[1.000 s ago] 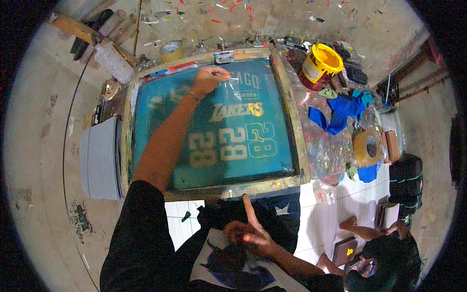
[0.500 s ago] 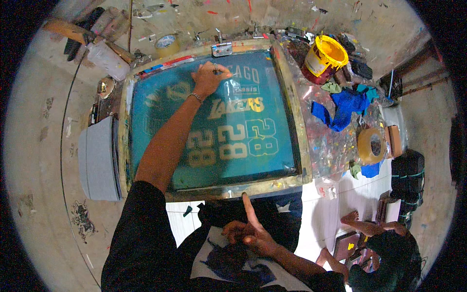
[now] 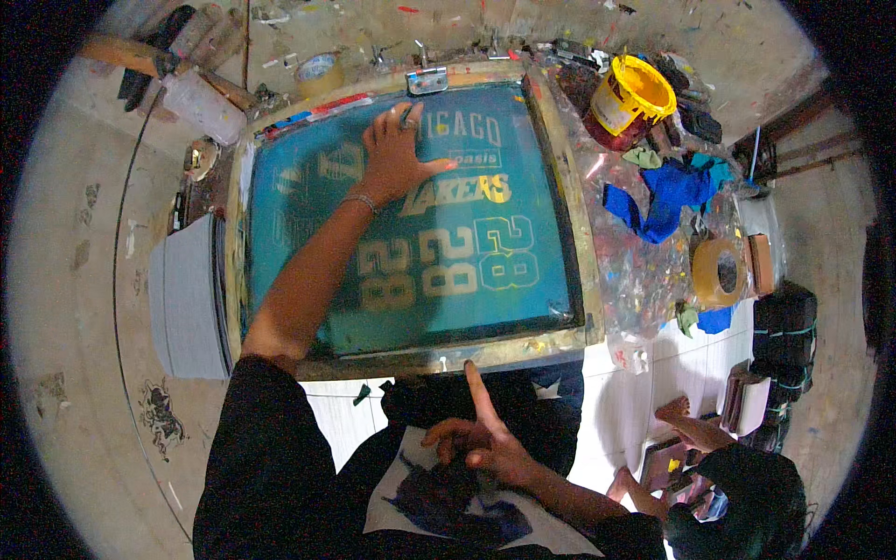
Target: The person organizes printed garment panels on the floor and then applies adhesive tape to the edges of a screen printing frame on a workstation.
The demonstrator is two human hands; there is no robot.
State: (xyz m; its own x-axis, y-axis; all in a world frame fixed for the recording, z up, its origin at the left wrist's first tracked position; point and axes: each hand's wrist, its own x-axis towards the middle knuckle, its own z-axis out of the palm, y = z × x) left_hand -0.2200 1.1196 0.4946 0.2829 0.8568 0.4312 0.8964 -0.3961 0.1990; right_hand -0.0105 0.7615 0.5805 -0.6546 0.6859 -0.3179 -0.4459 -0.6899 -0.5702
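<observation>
the left forearm (image 3: pixel 317 271) slants from the lower left up toward the upper middle of the frame, its elbow bent. beyond the wrist (image 3: pixel 359 200), the left hand (image 3: pixel 397 159) spreads open, thumb out to the right, fingers angled upward. the right forearm (image 3: pixel 569 497) enters lower right; the right hand (image 3: pixel 487 446), below centre, extends its index finger upward, other fingers loosely curled.

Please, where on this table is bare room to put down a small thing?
Probably the paint-stained tabletop right of the screen frame, with the blue cloth beyond it and the amber tape roll on its right. The far right corner is crowded: paint bucket, green scrap and dark items close together. The left hand covers part of the mesh.
</observation>
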